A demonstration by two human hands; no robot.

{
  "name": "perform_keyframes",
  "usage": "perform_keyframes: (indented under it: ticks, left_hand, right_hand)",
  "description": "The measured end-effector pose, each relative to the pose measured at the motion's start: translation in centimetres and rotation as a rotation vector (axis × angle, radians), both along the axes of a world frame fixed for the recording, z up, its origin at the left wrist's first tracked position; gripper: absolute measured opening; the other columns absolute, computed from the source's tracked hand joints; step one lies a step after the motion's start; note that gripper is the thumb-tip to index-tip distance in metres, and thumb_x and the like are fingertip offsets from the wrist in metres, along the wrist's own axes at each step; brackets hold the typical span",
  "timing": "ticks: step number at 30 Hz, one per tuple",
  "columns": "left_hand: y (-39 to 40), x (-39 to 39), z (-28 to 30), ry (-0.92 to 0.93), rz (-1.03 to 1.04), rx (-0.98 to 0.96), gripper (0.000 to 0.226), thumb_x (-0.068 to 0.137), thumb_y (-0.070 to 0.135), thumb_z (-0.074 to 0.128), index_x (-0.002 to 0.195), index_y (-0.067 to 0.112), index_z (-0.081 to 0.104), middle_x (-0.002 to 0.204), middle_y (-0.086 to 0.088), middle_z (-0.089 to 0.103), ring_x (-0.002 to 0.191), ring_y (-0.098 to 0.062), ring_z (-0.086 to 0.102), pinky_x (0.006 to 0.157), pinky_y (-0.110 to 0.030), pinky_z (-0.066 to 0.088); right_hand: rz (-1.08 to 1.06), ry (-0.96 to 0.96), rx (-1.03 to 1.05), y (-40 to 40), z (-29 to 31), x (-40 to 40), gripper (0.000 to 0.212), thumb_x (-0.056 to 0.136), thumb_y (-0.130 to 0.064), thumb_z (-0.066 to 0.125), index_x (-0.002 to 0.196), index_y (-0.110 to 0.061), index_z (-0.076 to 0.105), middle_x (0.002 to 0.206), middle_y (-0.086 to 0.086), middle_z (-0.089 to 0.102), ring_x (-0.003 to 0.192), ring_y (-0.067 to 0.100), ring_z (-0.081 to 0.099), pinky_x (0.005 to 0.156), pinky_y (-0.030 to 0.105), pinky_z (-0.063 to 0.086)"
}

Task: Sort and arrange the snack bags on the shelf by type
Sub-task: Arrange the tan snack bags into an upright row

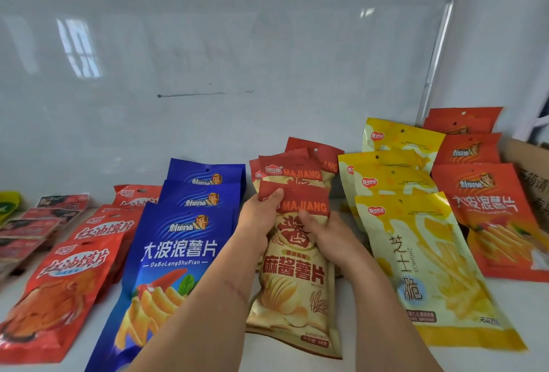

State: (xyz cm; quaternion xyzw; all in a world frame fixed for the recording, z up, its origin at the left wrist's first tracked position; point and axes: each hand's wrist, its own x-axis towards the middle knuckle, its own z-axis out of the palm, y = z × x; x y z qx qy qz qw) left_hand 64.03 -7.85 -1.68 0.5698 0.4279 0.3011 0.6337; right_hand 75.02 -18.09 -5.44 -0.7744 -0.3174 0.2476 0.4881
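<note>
Both hands are on the front MAJIANG chip bag (292, 276), which lies in the middle of the shelf (520, 306) on top of its own pile. The left hand (258, 224) pinches the red top strip at the bag's 11 o'clock corner, thumb on the front. The right hand (325, 235) holds the bag's 1 o'clock side with curled fingers, just under the red strip.

The step in hand seems to be to lay this bag straight on the MAJIANG pile (300, 168). To do it well, I think the person should slide it toward 12 o'clock until only the red strips behind it show, like steps. The edges should stay parallel to the blue wave-chip bags (178, 253) at 9 o'clock and the yellow cheese-stick bags (424, 264) at 3 o'clock, without overlapping them.
</note>
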Motion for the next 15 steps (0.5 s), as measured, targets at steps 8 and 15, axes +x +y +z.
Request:
perform_keyframes:
  ticks: [8, 15]
  left_hand:
    - [0.3, -0.2, -0.5, -0.05, 0.03, -0.012, 0.022, 0.097, 0.04, 0.063, 0.105, 0.02, 0.065, 0.092, -0.004, 0.079, 0.082, -0.024, 0.077, 0.073, -0.039, 0.063]
    - [0.5, -0.3, -0.4, 0.027, -0.046, 0.09, 0.026, 0.099, 0.044, 0.059, 0.111, 0.022, 0.064, 0.095, -0.003, 0.079, 0.085, -0.022, 0.077, 0.082, -0.042, 0.063]
  right_hand:
    - [-0.123, 0.266, 0.095, 2.1, 2.0, 2.0, 0.083, 0.087, -0.083, 0.02, 0.127, -0.021, 0.057, 0.107, 0.002, 0.071, 0.102, 0.021, 0.066, 0.1, 0.045, 0.049]
    - [-0.024, 0.264, 0.116, 2.7, 1.1, 2.6, 0.086, 0.081, -0.088, 0.027, 0.132, -0.025, 0.056, 0.106, 0.002, 0.075, 0.095, 0.021, 0.073, 0.086, 0.039, 0.058]
